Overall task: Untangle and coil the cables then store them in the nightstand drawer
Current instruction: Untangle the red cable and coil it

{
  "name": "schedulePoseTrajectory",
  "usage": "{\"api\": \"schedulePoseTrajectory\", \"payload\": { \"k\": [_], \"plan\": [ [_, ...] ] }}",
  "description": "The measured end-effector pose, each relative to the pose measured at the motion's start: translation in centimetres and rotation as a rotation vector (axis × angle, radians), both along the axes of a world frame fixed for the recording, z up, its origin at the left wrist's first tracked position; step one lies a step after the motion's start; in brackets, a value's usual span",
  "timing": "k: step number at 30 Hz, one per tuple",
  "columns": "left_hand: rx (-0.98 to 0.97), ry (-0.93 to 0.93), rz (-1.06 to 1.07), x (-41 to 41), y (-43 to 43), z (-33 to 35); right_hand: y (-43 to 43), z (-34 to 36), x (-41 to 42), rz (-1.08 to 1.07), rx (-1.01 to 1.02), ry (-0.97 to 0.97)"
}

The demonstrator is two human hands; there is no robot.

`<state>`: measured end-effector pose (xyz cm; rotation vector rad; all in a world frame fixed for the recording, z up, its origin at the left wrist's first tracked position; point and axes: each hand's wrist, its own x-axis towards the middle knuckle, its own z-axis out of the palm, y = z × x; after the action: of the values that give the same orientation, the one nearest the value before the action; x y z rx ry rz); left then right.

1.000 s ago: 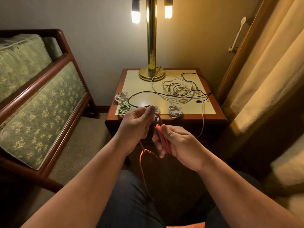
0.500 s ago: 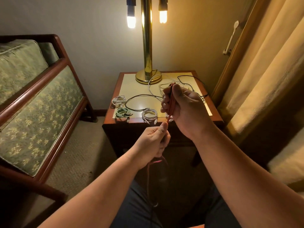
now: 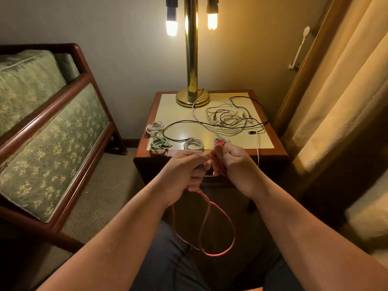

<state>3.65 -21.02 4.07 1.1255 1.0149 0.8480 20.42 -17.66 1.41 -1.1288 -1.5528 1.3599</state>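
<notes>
View: head camera, looking forward and down.
Right hand [image 3: 237,162]: centre of the frame, just in front of the nightstand's near edge, with its fingers curled round a bundle of loops of the red cable [image 3: 218,168].
Left hand [image 3: 186,171]: just left of the right hand and nearly touching it. Thumb and forefinger pinch the red cable right beside the bundle, and the other fingers are curled under.
Red cable, loose part: drops from under the left hand and hangs in a big slack loop over the lap, lower centre.
Nightstand [image 3: 279,151]: centre, dark wood rim with a pale top.
Drawer: the front is in shadow behind the hands, so open or closed cannot be told.
Tangle [image 3: 228,120]: white and black cables heaped on the right half of the top. One black strand runs out to the left, and one white strand hangs over the front edge at right.
White coil [image 3: 155,128]: at the left edge of the top.
Green coil [image 3: 159,143]: front left corner, just below the white coil.
Second white coil [image 3: 193,144]: front edge, just right of the green coil and just above the left hand.
Lamp [image 3: 192,59]: brass post and base at the back of the top, two bulbs lit.
Sofa [image 3: 52,143]: left of the frame, green patterned cushions in a wood frame.
Curtain [image 3: 346,91]: right side.
</notes>
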Motion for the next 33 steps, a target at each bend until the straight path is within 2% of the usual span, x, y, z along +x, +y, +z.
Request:
{"api": "schedulePoseTrajectory", "payload": {
  "k": [4, 11, 16, 19, 23, 28, 33],
  "plan": [
    [0.041, -0.003, 0.024, -0.7, 0.3, 0.0, -1.4, 0.0, 0.0, 0.110, -0.102, 0.050],
    [0.538, 0.403, 0.087, -1.8, 0.5, -0.7, -4.0, -0.8, 0.8, 0.306, -0.289, 0.272],
    [0.630, 0.441, 0.094, -1.2, 0.5, -1.7, -4.9, 0.1, 1.5, 0.404, -0.380, 0.498],
    [0.550, 0.381, 0.118, -0.3, 0.5, -3.0, -5.1, 1.7, 1.8, 0.457, -0.390, 0.627],
    [0.437, 0.333, 0.151, 0.6, 0.0, -5.0, -5.1, 4.3, 1.7, 0.464, -0.308, 0.755],
    [0.434, 0.378, 0.103, 2.6, -0.8, -5.7, -2.3, 5.7, 1.8, 0.267, -0.149, 0.756],
    [0.394, 0.343, -0.003, 3.8, -1.6, -5.4, 1.1, 5.1, 1.5, 0.055, -0.106, 0.704]
  ]
}}
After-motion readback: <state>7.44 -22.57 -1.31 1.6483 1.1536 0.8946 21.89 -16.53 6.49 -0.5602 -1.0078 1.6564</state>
